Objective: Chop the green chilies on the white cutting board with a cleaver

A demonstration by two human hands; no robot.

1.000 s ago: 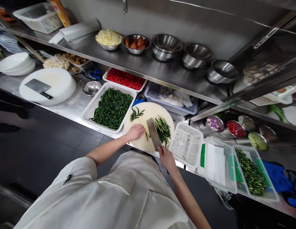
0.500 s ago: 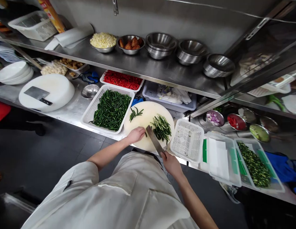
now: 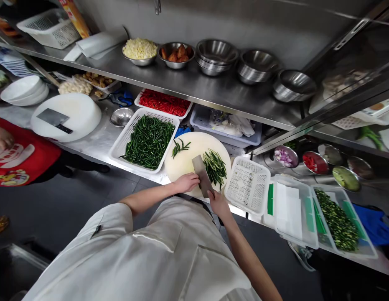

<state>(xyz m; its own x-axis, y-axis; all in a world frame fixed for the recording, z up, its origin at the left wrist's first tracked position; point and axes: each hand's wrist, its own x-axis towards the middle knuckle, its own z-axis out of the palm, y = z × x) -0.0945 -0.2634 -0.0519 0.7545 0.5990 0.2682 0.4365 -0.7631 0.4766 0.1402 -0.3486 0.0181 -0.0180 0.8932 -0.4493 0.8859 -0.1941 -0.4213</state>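
Observation:
My right hand [image 3: 218, 204] grips the handle of a cleaver [image 3: 202, 173], its broad blade over the round white cutting board [image 3: 178, 167]. Close to the blade's left side, my left hand [image 3: 187, 182] is closed with its fingertips pinched on a green chili, mostly hidden by fingers and blade. A pile of sliced green chilies [image 3: 214, 167] lies right of the blade. A few whole green chilies [image 3: 180, 147] lie at the board's upper left. The white basket [image 3: 116, 154] left of the board is full of green chilies [image 3: 147, 142].
Right of the board stand a white basket [image 3: 247, 184] and a clear tub of chopped greens [image 3: 338, 219]. Another board [image 3: 84, 121] with a second cleaver [image 3: 53, 118] lies left. Red chilies [image 3: 163, 103] sit behind. A shelf [image 3: 169, 81] overhangs the counter. A person in a red apron [image 3: 31, 154] stands left.
The cleaver has turned more upright, its blade now flatter to view beside the sliced pile. My left hand shifted slightly right. A person in a red apron has come further into view at left.

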